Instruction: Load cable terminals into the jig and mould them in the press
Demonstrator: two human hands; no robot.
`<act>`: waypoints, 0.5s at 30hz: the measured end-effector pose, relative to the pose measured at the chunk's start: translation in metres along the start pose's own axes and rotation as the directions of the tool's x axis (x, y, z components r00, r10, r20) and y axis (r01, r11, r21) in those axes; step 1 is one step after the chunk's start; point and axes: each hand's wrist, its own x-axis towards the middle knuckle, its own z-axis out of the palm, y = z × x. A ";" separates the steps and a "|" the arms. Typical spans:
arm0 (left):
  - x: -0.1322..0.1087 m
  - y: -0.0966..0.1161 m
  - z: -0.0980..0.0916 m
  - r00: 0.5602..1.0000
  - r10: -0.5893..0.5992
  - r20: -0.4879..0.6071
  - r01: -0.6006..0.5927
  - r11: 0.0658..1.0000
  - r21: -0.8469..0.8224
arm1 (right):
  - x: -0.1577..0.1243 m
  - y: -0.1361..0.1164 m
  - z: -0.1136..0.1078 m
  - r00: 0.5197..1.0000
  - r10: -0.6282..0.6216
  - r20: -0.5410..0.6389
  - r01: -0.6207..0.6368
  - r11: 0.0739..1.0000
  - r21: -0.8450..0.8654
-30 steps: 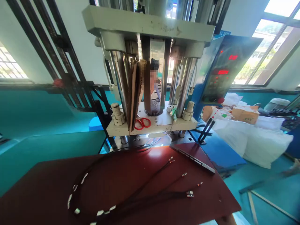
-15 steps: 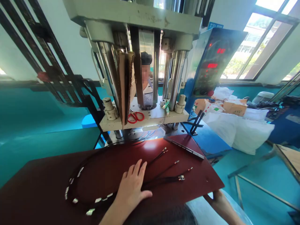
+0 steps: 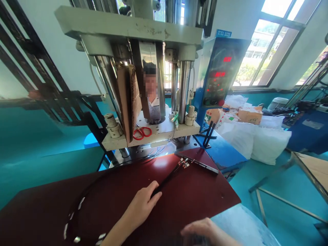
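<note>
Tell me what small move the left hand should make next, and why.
Probably push the black cables forward a little: the left hand grips them bundled, and their metal tips point at the press but lie short of it.

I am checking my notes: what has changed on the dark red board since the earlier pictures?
The left hand came in and closed on the black cables, bunching their spread ends toward the press. The right hand, blurred, moved up over the board. The red scissors stayed put.
</note>
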 end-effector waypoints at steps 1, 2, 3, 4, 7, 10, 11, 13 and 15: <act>-0.006 0.001 -0.003 1.000 0.006 0.028 -0.001 0.986 -0.164 | 0.016 0.000 0.005 0.998 -0.062 -0.009 0.063 0.987 0.150; -0.013 0.002 -0.005 0.998 0.005 0.057 0.012 0.955 -0.296 | 0.032 0.001 0.008 0.992 -0.119 -0.045 0.127 0.946 0.299; -0.019 0.002 -0.006 0.997 -0.001 0.076 0.030 0.922 -0.387 | 0.048 0.002 0.009 0.982 -0.157 -0.104 0.187 0.886 0.424; -0.023 0.001 -0.007 0.997 -0.011 0.071 0.041 0.896 -0.442 | 0.064 0.002 0.008 0.971 -0.167 -0.171 0.232 0.826 0.514; -0.031 -0.010 -0.003 0.998 -0.054 -0.017 0.038 0.868 -0.495 | 0.099 -0.004 -0.002 0.935 -0.110 -0.338 0.315 0.696 0.646; -0.031 -0.020 0.000 0.991 -0.128 -0.027 0.095 0.846 -0.525 | 0.112 -0.012 -0.011 0.925 -0.102 -0.366 0.309 0.761 0.570; -0.029 -0.021 0.000 0.990 -0.141 -0.029 0.104 0.842 -0.529 | 0.112 -0.013 -0.012 0.931 -0.115 -0.346 0.285 0.821 0.495; -0.026 -0.018 0.000 0.990 -0.140 -0.030 0.103 0.843 -0.529 | 0.111 -0.014 -0.006 0.946 -0.137 -0.294 0.237 0.910 0.341; -0.022 -0.011 0.000 0.997 -0.079 -0.005 0.064 0.844 -0.533 | 0.109 -0.012 0.003 0.953 -0.151 -0.262 0.224 0.934 0.278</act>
